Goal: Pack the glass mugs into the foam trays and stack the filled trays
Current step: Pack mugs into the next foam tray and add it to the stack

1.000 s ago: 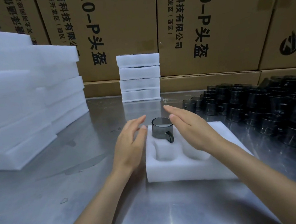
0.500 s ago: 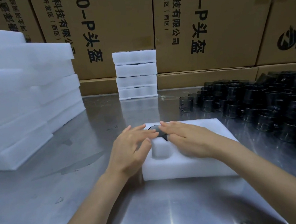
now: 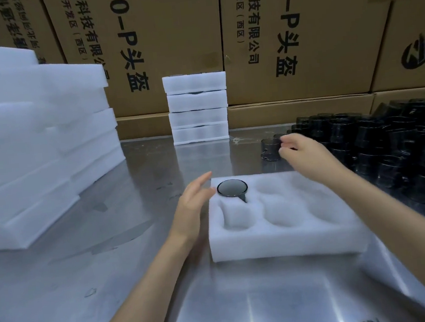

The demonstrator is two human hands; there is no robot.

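Both hands have left the seated mug (image 3: 232, 188) at the tray's (image 3: 288, 242) ten o'clock pocket; left hand (image 3: 194, 207) hovers open, right hand (image 3: 301, 151) pinches another mug (image 3: 270, 149) at one o'clock, slick, breakable glass, probably best held by its wall.

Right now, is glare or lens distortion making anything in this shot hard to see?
Head view: streaky glare on the steel table near the bottom edge; wide-angle bending tilts the cardboard boxes; the dark glass mugs merge into one mass; the right hand is slightly soft.
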